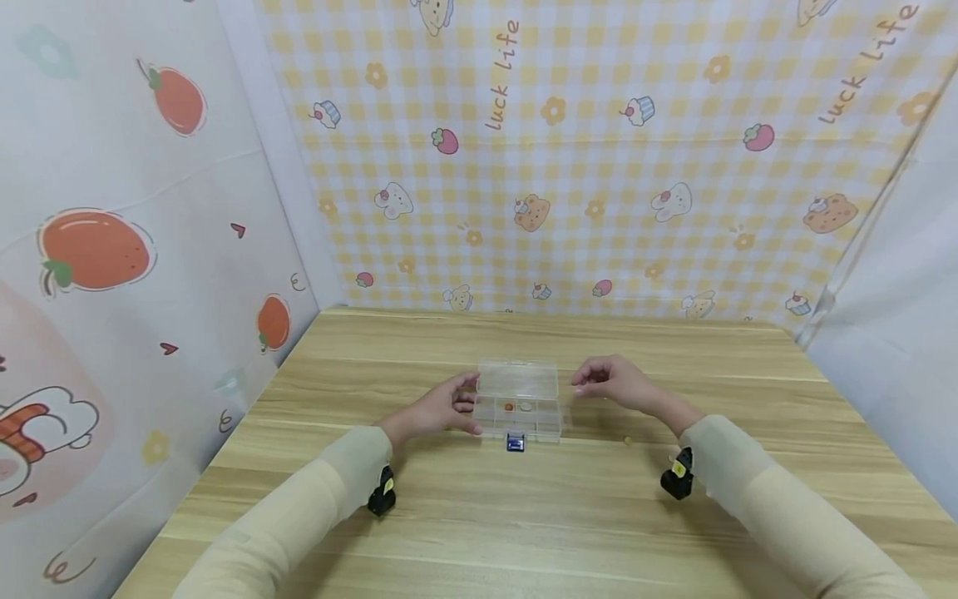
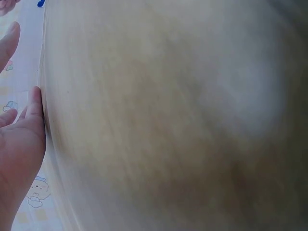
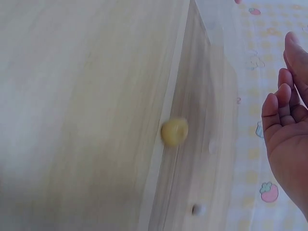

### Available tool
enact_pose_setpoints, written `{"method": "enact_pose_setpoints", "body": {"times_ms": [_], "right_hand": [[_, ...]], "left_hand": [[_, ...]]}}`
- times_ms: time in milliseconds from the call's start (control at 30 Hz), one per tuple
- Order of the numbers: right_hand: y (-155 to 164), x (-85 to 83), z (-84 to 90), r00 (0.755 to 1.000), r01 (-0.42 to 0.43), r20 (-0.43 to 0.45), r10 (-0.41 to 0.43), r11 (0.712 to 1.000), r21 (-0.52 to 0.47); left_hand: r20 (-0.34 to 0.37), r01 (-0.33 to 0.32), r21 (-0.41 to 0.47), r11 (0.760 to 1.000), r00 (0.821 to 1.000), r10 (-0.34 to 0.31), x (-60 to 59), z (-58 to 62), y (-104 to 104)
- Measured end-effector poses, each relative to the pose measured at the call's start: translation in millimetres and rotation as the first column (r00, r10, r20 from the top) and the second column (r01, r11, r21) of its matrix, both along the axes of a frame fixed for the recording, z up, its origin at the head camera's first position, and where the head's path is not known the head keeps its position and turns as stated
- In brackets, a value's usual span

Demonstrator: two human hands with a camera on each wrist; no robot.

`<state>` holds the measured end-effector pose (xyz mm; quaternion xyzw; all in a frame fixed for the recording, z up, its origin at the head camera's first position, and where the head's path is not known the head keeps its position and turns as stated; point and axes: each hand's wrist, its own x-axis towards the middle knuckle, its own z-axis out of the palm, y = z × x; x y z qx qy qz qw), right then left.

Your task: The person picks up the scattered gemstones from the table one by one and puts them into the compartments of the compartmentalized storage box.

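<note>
A clear plastic compartment box [image 1: 490,426] lies on the table with its lid [image 1: 518,380] tipped back. Inside it are an orange bead [image 1: 509,408] and a pale bead [image 1: 526,408] in separate compartments. My left hand [image 1: 441,406] holds the box at its left side, thumb at the front corner and fingers toward the lid. To the right of the box my right hand [image 1: 617,384] hovers over the table, fingers bent and thumb close to them. In the right wrist view its fingertips [image 3: 271,103] show, but whether they pinch anything is unclear.
A small blue piece [image 1: 516,443] is at the box's front edge, perhaps its latch. Right of the box lies a yellow bead [image 3: 174,132]. A small whitish bead [image 3: 198,209] lies apart from it. A patterned cloth [image 1: 554,166] hangs behind the table.
</note>
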<state>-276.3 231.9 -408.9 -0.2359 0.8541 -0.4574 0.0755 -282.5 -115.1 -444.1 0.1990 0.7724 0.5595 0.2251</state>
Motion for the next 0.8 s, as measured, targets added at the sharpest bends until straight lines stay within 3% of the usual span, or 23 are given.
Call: {"method": "enact_pose_setpoints", "body": {"times_ms": [300,800], "right_hand": [[25.9,8.9,-0.5,0.997,0.034,0.074,-0.032,0.999,-0.025],[64.6,37.3,-3.2,0.996,0.049,0.078,-0.044,0.996,-0.070]], "left_hand": [[-0.002,0.013,0.006,1.000,1.000,-0.013,1.2,1.1,-0.1],[0.012,-0.007,0.013,1.000,1.000,0.007,2.6,1.4,0.8]]}}
